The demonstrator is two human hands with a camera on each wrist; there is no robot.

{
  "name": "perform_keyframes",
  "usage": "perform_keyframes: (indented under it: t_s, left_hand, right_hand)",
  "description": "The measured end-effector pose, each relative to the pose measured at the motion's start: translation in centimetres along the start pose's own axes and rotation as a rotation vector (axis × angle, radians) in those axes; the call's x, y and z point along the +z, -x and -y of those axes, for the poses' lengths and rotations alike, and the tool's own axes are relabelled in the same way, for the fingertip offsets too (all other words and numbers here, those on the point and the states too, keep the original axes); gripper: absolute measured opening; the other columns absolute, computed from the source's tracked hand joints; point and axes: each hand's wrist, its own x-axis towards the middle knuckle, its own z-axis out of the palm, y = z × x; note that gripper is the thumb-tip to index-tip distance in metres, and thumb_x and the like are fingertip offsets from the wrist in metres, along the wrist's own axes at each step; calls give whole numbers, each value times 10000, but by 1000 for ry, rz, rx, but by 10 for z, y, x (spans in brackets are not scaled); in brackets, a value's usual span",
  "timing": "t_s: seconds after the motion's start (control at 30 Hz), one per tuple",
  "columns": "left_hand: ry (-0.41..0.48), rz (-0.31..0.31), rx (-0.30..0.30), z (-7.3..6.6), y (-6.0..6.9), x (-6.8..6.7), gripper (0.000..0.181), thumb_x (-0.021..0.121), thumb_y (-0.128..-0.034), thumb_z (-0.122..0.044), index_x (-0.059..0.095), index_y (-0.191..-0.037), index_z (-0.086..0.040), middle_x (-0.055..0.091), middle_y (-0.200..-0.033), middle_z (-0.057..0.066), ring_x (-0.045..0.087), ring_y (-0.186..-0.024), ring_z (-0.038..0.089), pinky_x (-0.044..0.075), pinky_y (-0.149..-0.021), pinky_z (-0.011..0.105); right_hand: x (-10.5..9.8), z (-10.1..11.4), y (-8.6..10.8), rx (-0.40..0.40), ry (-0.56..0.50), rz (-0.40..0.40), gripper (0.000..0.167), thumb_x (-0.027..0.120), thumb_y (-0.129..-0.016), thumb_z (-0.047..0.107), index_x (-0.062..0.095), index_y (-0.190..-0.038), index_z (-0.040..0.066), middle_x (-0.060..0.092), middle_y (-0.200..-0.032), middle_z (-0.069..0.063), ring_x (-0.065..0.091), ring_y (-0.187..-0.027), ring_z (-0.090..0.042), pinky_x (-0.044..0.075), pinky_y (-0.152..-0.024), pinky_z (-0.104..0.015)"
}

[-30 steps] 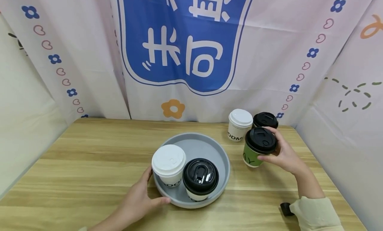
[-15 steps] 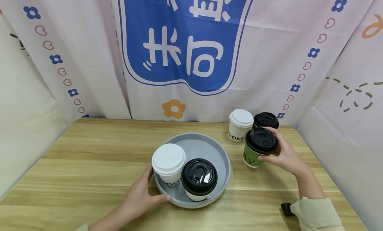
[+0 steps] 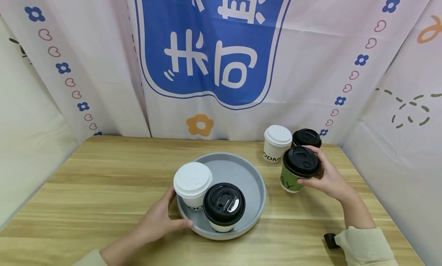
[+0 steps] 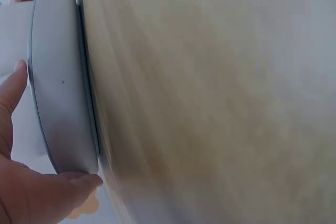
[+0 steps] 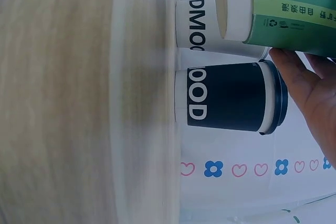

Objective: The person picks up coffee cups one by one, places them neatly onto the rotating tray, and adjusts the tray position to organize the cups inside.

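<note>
My left hand holds the left front edge of a round grey tray, thumb at the rim and fingers along the outer wall. Standing in the tray are a paper coffee cup with a white lid and one with a glossy black lid, close together. To the tray's right, my right hand grips a green paper coffee cup with a black lid. From the right wrist, this cup shows its base above the table, so it hangs in the air.
Behind the green cup stand a small white cup with a white lid and a dark cup with a black lid. A printed cloth closes off the table's back edge. A small black object sits by the right sleeve.
Both cups in the tray have shifted: the black-lidded one leftward, the white-lidded one slightly back and left, as the tray turns. My left hand has moved slightly left and back; the right hand stays still.
</note>
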Motion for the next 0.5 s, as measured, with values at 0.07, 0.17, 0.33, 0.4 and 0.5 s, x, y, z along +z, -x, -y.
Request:
perform_keyframes:
  t_s: [0.07,0.17,0.33,0.4,0.5]
  left_hand:
    - [7,0,30,3,-2,-1,1259,911,-679,-368,122,-1553,80,298,-1544,344,361,-1414,472,328,-1152,540]
    - [26,8,81,7,-5,-3,1239,913,-682,-350,140,-1551,78,286,-1552,343,345,-1417,483,320,-1147,543]
    - [54,38,151,13,-10,-8,1203,911,-701,-284,141,-1547,88,254,-1573,335,315,-1427,499,280,-1146,562]
    - [51,54,166,15,-12,-9,1197,908,-707,-270,136,-1543,99,260,-1567,341,316,-1425,504,277,-1142,572]
    - [68,86,161,18,-16,-13,1194,901,-719,-263,119,-1540,111,239,-1577,338,291,-1442,492,265,-1151,563]
  right_hand:
    - [0,0,0,-3,-5,1,948,753,-748,-166,247,-1520,52,511,-1342,157,570,-1170,29,556,-883,-163]
    - [0,0,0,-11,-12,2,949,751,-744,-173,245,-1518,39,512,-1346,149,569,-1175,23,553,-889,-161]
    - [0,0,-1,-25,-26,5,952,749,-735,-187,243,-1514,24,513,-1354,134,568,-1183,13,551,-898,-160]
    - [0,0,-1,-28,-29,5,953,749,-734,-189,245,-1514,26,514,-1354,132,570,-1183,12,553,-896,-160]
    - [0,1,0,-35,-38,6,949,746,-734,-193,252,-1514,28,521,-1356,122,576,-1181,4,554,-899,-161]
